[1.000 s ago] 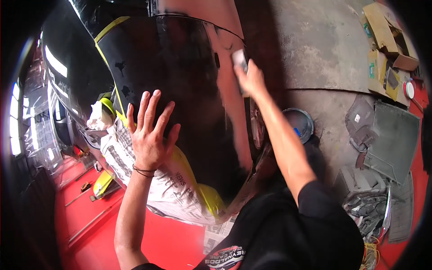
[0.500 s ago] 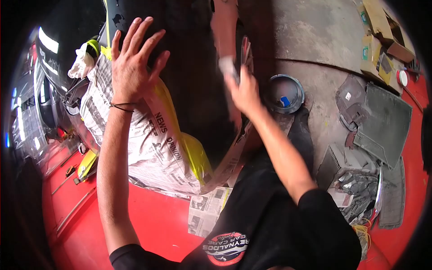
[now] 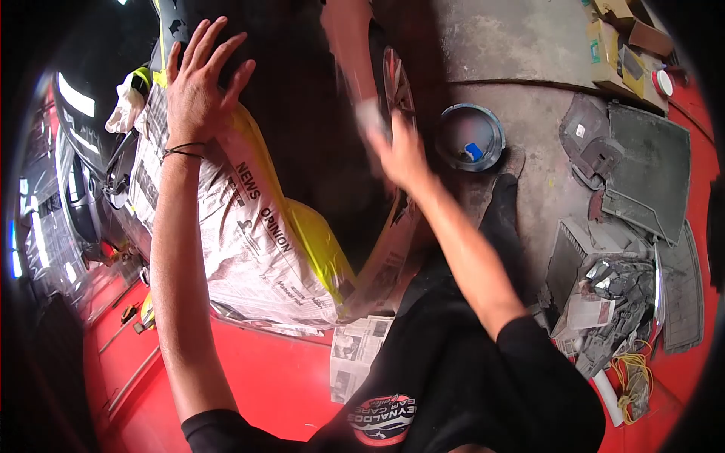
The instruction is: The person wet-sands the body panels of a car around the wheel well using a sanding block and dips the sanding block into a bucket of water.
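Compared with the earlier frames, the pale block [image 3: 370,118] has come down the reddish-brown strip [image 3: 350,41], nearer to the person. The right hand [image 3: 402,157] grips it, fingers closed around its side, blurred, against the strip on the black car panel [image 3: 283,98]. The left hand [image 3: 198,94] has its fingers spread wide over the panel, its wrist over the newspaper sheeting [image 3: 242,253], on which NEWS and OPINION stand in bold capitals. Yellow masking [image 3: 313,235] edges the sheeting. Right of the right hand, a round basin [image 3: 458,124] on the concrete floor [image 3: 521,45] holds a blue piece [image 3: 473,151]. Upside down on the black shirt [image 3: 476,370], a round logo [image 3: 381,420] reads EYNALDOS, its first letter hard to see, and CAR CARE
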The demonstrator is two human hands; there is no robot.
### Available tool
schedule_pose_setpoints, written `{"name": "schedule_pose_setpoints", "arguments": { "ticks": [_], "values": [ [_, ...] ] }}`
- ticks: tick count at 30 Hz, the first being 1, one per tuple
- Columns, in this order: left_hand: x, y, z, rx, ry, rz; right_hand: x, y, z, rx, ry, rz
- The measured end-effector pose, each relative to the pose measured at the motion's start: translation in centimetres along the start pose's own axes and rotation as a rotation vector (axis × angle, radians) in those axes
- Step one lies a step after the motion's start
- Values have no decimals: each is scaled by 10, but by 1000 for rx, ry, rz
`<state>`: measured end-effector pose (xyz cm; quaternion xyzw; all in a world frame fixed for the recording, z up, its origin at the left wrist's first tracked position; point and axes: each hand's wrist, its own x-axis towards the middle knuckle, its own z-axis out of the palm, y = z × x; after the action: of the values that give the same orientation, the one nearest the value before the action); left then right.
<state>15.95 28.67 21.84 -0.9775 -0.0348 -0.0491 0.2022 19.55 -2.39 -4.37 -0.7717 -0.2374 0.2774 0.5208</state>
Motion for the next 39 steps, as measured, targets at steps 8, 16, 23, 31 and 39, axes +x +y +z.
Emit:
{"name": "schedule_pose_setpoints", "arguments": {
  "ticks": [8,16,23,31,39],
  "values": [
    [4,4,-6,-8,-22,-4,19,1,-5,35,69,-130],
    [5,7,-9,-16,-30,-24,-7,-12,6,-117,134,-249],
    [7,8,-11,-52,-48,-36,159,5,10,-146,240,-157],
    [10,11,-17,-78,-55,-75,61,-49,-7,-117,199,-351],
    [6,4,-10,-77,-25,-60,187,-49,3,-64,131,-184]
  ]
}}
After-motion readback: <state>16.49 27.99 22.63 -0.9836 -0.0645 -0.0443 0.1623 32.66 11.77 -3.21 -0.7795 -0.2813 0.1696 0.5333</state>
